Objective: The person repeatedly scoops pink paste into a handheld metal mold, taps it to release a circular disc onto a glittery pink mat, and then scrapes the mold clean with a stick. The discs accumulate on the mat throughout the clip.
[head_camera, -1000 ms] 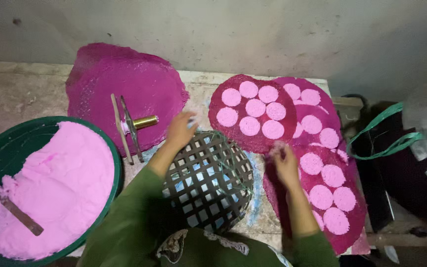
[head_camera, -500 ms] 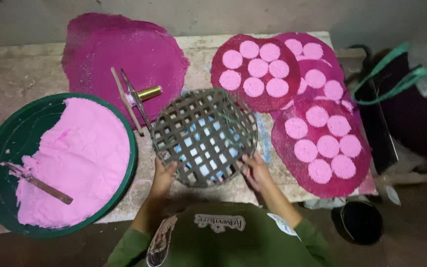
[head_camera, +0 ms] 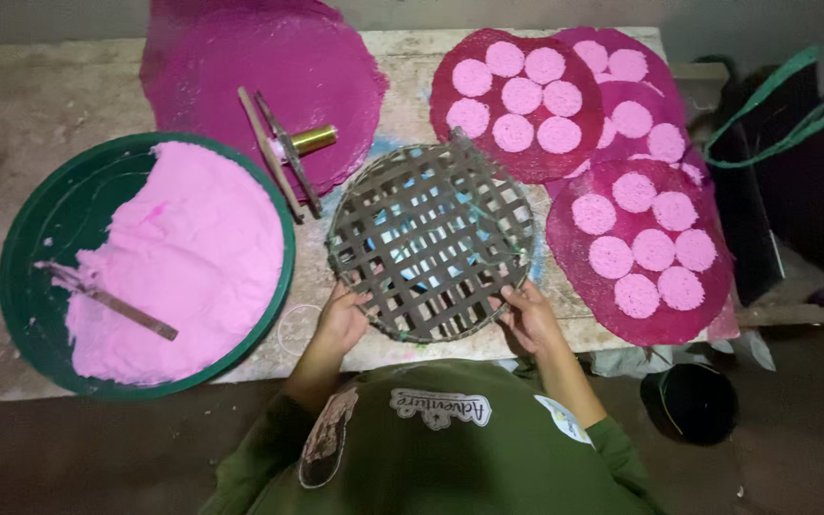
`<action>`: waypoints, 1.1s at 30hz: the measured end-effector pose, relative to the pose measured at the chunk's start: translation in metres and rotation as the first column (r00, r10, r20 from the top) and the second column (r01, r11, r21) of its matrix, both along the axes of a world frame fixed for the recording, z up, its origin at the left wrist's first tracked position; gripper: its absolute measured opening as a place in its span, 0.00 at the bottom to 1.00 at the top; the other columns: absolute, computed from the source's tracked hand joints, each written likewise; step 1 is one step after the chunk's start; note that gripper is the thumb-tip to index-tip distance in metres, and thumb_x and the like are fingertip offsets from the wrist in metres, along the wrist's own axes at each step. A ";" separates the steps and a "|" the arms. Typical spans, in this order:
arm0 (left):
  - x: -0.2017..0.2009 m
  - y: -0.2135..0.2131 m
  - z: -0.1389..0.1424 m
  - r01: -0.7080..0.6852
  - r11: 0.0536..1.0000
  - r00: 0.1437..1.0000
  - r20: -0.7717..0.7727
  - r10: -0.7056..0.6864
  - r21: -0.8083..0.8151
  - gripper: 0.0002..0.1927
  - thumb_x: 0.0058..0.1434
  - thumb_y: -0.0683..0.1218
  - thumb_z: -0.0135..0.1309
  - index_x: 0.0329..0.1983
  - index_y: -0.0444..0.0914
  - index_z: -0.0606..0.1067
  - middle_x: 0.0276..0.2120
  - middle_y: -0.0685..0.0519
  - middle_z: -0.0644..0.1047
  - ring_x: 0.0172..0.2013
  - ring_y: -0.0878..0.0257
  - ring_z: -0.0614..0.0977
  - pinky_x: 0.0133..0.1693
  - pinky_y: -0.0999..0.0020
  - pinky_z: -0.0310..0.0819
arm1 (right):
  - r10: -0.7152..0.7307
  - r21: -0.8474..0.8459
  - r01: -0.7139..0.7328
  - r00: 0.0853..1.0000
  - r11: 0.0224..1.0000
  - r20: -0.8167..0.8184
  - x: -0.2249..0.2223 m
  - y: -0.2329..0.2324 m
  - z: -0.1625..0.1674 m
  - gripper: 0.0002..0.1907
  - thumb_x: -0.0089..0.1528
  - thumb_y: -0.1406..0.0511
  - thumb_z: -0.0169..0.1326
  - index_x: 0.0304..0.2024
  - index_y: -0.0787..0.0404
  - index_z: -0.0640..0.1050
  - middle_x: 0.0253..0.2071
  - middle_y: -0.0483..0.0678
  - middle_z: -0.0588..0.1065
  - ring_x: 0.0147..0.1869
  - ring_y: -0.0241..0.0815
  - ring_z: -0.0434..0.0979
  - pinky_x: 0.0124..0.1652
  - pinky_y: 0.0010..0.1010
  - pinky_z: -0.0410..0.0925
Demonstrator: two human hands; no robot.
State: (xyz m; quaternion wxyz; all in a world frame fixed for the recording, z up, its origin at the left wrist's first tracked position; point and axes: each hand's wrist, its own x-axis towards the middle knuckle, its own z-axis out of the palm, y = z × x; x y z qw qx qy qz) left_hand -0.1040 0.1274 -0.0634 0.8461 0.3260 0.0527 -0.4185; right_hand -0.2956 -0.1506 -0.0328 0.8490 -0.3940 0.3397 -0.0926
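A round woven lattice tray (head_camera: 428, 238) lies flat on the table in front of me. My left hand (head_camera: 340, 319) grips its near left rim. My right hand (head_camera: 525, 313) grips its near right rim. To the left stands a green basin (head_camera: 45, 224) filled with pink powder (head_camera: 188, 257), and a flat stick (head_camera: 107, 300) rests in it. Right of the lattice tray, magenta round mats (head_camera: 641, 253) carry several pale pink discs (head_camera: 655, 250).
A large magenta cloth (head_camera: 259, 72) lies at the back of the table, with a wooden and brass press tool (head_camera: 288, 157) on its near edge. A dark bag with green straps (head_camera: 784, 124) sits at the right. A black bucket (head_camera: 689, 401) stands on the floor.
The view has shifted slightly. My hands stay on the near rim of the lattice tray, which a second ago was tilted up toward me and now lies flat.
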 end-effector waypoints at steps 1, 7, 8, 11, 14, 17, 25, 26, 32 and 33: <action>0.004 -0.003 -0.004 0.018 1.000 0.999 -0.042 -0.017 0.006 0.40 0.54 0.29 0.39 0.71 0.45 0.58 0.69 0.44 0.66 0.67 0.50 0.69 0.66 0.45 0.61 | -0.019 -0.020 0.019 0.999 1.000 -0.027 0.002 -0.002 -0.002 0.20 0.67 0.72 0.47 0.63 0.61 0.70 0.55 0.51 0.76 0.51 0.46 0.80 0.51 0.38 0.75; 0.023 -0.019 -0.008 0.028 0.997 0.974 0.224 -0.013 -0.067 0.34 0.59 0.31 0.42 0.72 0.37 0.61 0.70 0.39 0.67 0.70 0.49 0.67 0.70 0.50 0.56 | -0.103 -0.109 0.097 0.994 0.989 -0.048 0.017 -0.019 -0.010 0.21 0.66 0.73 0.51 0.62 0.64 0.68 0.52 0.52 0.76 0.50 0.46 0.80 0.51 0.38 0.76; 0.022 -0.015 -0.007 0.057 0.994 0.980 0.184 -0.074 0.095 0.31 0.62 0.33 0.43 0.70 0.36 0.61 0.69 0.41 0.67 0.69 0.51 0.67 0.69 0.51 0.55 | -0.145 -0.168 0.131 0.987 0.977 -0.072 0.016 -0.021 -0.012 0.22 0.65 0.72 0.52 0.62 0.63 0.67 0.51 0.52 0.75 0.49 0.46 0.79 0.49 0.39 0.75; 0.014 0.013 0.001 0.117 0.866 0.964 0.153 -0.216 0.487 0.25 0.68 0.39 0.45 0.69 0.37 0.59 0.69 0.48 0.64 0.69 0.57 0.63 0.67 0.55 0.52 | -0.299 -0.786 0.255 0.949 0.563 0.094 0.018 -0.013 0.007 0.27 0.67 0.74 0.59 0.66 0.64 0.64 0.51 0.48 0.66 0.53 0.41 0.67 0.54 0.32 0.66; 0.000 0.053 0.015 0.068 0.817 0.881 0.350 -0.318 0.572 0.25 0.70 0.41 0.43 0.70 0.38 0.59 0.68 0.49 0.64 0.68 0.59 0.63 0.68 0.60 0.54 | -0.213 -0.902 0.326 0.938 0.282 0.273 0.048 -0.001 0.044 0.24 0.70 0.72 0.53 0.68 0.63 0.65 0.62 0.47 0.68 0.65 0.41 0.68 0.65 0.31 0.62; -0.009 0.084 0.041 0.164 0.887 0.822 0.438 -0.365 0.431 0.23 0.69 0.41 0.41 0.68 0.35 0.63 0.64 0.44 0.71 0.66 0.55 0.71 0.66 0.60 0.62 | 0.105 -0.930 0.116 0.981 0.349 0.162 0.127 0.016 0.073 0.16 0.68 0.70 0.56 0.59 0.62 0.74 0.53 0.46 0.70 0.58 0.40 0.71 0.57 0.29 0.67; 0.000 0.123 0.138 0.230 0.959 0.856 0.434 -0.280 0.165 0.21 0.73 0.41 0.36 0.68 0.33 0.61 0.65 0.43 0.70 0.64 0.54 0.73 0.64 0.60 0.66 | 0.061 -0.942 -0.310 0.946 -0.124 -0.319 0.362 0.037 0.092 0.15 0.61 0.61 0.63 0.45 0.65 0.81 0.42 0.63 0.79 0.48 0.63 0.80 0.49 0.47 0.72; 0.002 0.126 0.143 0.194 0.967 0.851 0.462 -0.251 0.167 0.22 0.73 0.41 0.36 0.68 0.33 0.61 0.65 0.43 0.70 0.64 0.55 0.73 0.64 0.59 0.66 | -0.002 -0.917 -0.359 0.931 -0.171 -0.364 0.372 0.039 0.095 0.15 0.62 0.60 0.63 0.42 0.66 0.81 0.42 0.65 0.79 0.49 0.66 0.79 0.50 0.49 0.72; 0.008 0.140 0.144 0.128 0.978 0.862 0.469 -0.191 0.164 0.22 0.71 0.40 0.35 0.68 0.35 0.61 0.64 0.44 0.70 0.61 0.55 0.75 0.62 0.59 0.69 | -0.152 -0.931 -0.345 0.921 0.117 -0.360 0.392 0.059 0.118 0.12 0.56 0.61 0.63 0.36 0.63 0.81 0.36 0.60 0.80 0.45 0.62 0.81 0.46 0.48 0.73; 0.009 0.141 0.141 0.139 0.978 0.865 0.462 -0.197 0.157 0.22 0.72 0.40 0.36 0.68 0.36 0.61 0.64 0.44 0.70 0.61 0.56 0.74 0.62 0.60 0.68 | -0.109 -0.944 -0.328 0.937 0.045 -0.331 0.395 0.064 0.124 0.11 0.56 0.62 0.63 0.36 0.62 0.81 0.36 0.60 0.79 0.44 0.63 0.81 0.44 0.49 0.72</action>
